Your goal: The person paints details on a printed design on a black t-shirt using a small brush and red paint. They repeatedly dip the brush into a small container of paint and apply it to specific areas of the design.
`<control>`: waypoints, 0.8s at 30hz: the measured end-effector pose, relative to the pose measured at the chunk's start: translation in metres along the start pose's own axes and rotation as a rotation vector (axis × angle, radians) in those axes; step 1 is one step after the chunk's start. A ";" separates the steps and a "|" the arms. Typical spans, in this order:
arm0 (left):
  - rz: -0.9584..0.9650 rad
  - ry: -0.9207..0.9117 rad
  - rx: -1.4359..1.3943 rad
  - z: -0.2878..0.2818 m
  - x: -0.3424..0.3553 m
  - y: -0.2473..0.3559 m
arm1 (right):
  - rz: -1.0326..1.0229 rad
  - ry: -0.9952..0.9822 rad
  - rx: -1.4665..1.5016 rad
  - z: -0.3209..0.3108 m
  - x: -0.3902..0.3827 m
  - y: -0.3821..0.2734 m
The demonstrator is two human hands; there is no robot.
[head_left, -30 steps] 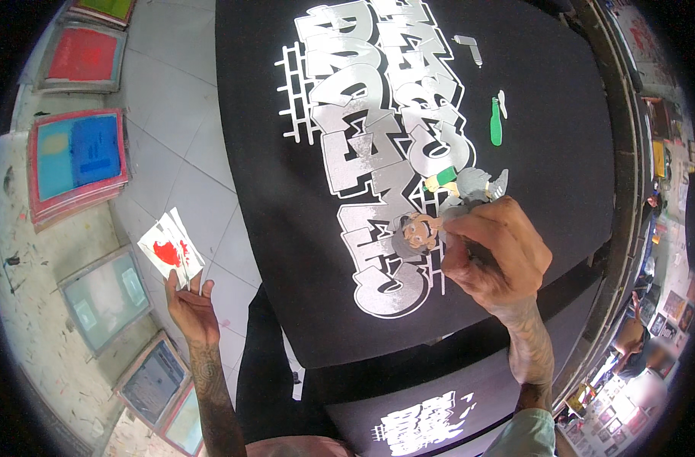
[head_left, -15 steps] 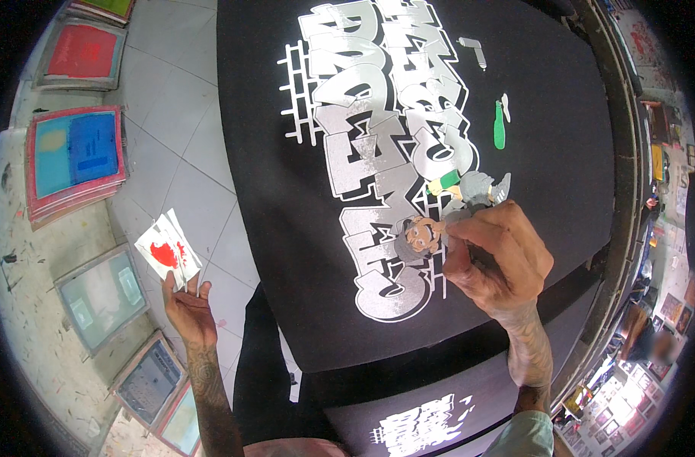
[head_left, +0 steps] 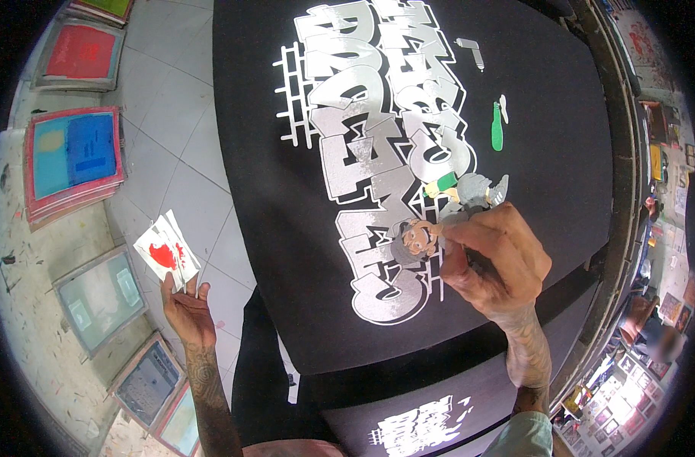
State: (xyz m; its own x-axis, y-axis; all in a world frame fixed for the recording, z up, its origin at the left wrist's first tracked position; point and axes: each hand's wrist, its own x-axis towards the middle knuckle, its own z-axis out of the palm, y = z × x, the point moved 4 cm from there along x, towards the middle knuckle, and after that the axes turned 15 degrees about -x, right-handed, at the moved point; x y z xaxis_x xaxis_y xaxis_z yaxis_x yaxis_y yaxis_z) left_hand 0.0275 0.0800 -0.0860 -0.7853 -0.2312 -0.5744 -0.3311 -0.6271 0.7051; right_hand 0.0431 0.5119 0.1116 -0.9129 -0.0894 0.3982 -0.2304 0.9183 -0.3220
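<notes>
Left of the black cloth point(head_left: 286, 228), a blue screen frame point(head_left: 92, 145) is leaning with others along the wall side. Between those frames and the cloth, a white card point(head_left: 167, 250) is carrying a red smear of what looks like paint. The left hand point(head_left: 191, 314) is gripping its near edge, fingers partly curled, and is keeping it off the cloth, probably so that no red drips on the print. On the cloth, silver lettering point(head_left: 363, 183) is running lengthwise, and a cartoon figure point(head_left: 416, 238) is lying over its near right part. On the figure, the right hand point(head_left: 500, 259) is bunching its fingers into a tight pinch, seemingly for fine control; whether they are holding a small tool is hidden. Beyond this hand, on the cloth's right side, a green bottle shape point(head_left: 497, 126) is showing.
</notes>
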 end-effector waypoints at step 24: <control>0.055 -0.006 -0.063 0.014 -0.004 -0.001 | -0.045 0.045 0.019 -0.002 0.000 0.001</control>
State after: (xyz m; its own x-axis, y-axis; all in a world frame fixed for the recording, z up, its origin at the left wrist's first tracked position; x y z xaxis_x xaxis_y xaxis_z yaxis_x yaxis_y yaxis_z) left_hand 0.0239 0.0917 -0.0786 -0.8048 -0.2619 -0.5327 -0.2538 -0.6594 0.7077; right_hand 0.0434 0.5137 0.1127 -0.8855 -0.1123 0.4509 -0.2775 0.9061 -0.3194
